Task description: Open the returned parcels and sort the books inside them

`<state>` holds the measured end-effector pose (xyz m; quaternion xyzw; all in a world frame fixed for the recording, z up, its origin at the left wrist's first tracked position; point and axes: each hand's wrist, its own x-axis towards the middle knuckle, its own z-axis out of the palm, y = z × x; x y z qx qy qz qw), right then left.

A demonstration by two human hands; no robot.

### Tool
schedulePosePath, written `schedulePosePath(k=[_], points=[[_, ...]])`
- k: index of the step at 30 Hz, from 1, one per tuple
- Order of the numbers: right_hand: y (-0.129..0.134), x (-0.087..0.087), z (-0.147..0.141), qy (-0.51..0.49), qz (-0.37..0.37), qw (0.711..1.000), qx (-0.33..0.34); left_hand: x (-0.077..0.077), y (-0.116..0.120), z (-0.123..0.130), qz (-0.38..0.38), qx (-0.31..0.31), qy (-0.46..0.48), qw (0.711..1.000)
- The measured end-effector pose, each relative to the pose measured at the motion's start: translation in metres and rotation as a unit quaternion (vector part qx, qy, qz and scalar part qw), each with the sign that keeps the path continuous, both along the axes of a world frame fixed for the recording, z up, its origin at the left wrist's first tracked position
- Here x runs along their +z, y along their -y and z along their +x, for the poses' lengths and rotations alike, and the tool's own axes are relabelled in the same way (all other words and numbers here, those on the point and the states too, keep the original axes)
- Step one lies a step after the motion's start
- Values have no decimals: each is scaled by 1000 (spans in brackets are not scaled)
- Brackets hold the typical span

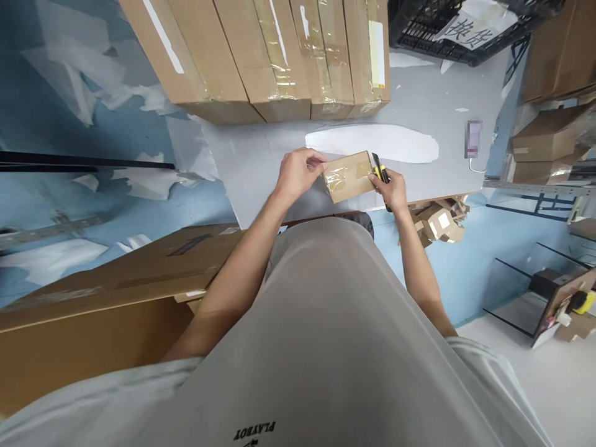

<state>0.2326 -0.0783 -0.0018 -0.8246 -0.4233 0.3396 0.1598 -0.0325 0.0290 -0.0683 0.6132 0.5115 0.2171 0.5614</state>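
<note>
I'm watching through the head camera, and the small box [348, 179] is held between two bare hands at the near edge of the grey table [261, 164]. It sits slightly askew, its right end farther off than its left, with shiny clear tape over its upper face. I can't tell whether its underside touches the table.

The left hand [298, 169] is at the box's left end, thumb and forefinger drawn close together at the far corner; I can't tell whether they pinch the cardboard, the tape or nothing. The right hand [392, 188] is closed around a black and yellow knife [379, 169], its thumb against the right end of the box. The knife points away, just beside that end, and I can't make out whether its blade is out.

Just beyond the box I see a long white patch [372, 140] on the table. Four big taped cartons [279, 68] stand side by side at the far left, and a black crate [416, 31] with a handwritten sheet [472, 28] is at the far right. Scraps of cardboard [440, 223] are heaped right of the right forearm, while a large open carton [121, 273] stands near left.
</note>
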Motion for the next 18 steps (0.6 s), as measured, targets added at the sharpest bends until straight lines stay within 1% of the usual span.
schedulePosePath(k=[2, 4, 6, 9, 11, 13, 18], points=[[5, 8, -8, 63, 12, 998, 14, -2, -2, -1, -10, 3, 5, 1000], [12, 17, -22, 97, 20, 995, 24, -5, -3, -2, -24, 6, 13, 1000], [19, 27, -41, 86, 3, 995, 43, -8, -3, -3, -33, 9, 20, 999], [24, 37, -70, 41, -47, 992, 112, -9, -3, -4, -40, 11, 31, 999], [22, 40, -85, 37, -74, 984, 156, -9, -2, -5, -45, 6, 38, 998], [16, 42, -96, 54, -99, 976, 184, -8, -3, -7, -54, 1, 43, 998], [2, 47, -108, 88, -135, 958, 235, -10, -2, -7, -61, 6, 41, 997]])
